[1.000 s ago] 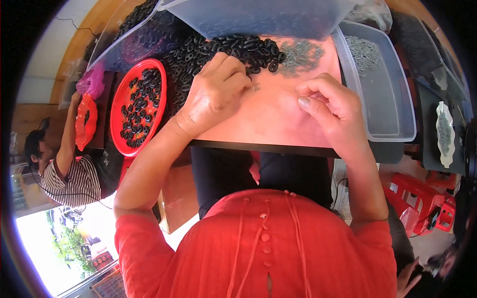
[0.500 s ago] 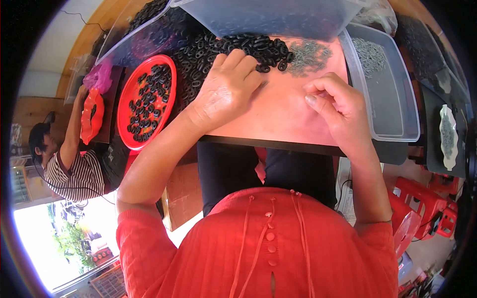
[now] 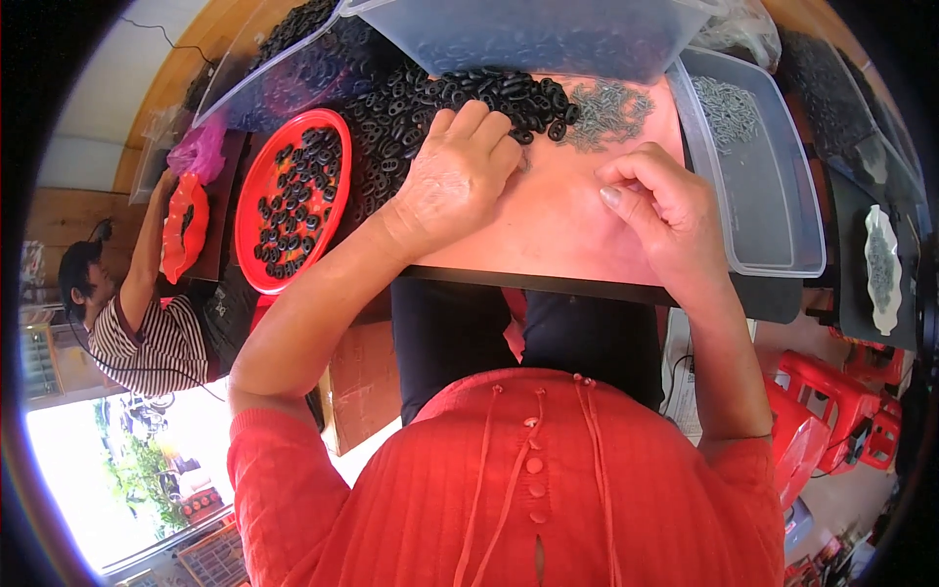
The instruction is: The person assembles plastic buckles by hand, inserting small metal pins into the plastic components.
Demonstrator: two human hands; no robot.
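At upper centre, black two-holed ovals (image 3: 494, 93) and small grey metal pieces (image 3: 611, 112) lie heaped, presumably for easy reach. The left hand (image 3: 462, 174) curls beside the ovals; the right hand (image 3: 667, 203) nearly pinches. I can't tell whether either holds anything.

Small assembly workshop, apparently. Loose black parts (image 3: 391, 122) and metal pieces (image 3: 611, 110) heaped on worktop (image 3: 558, 220); co-worker (image 3: 152, 342) at left; red stools (image 3: 831, 396).
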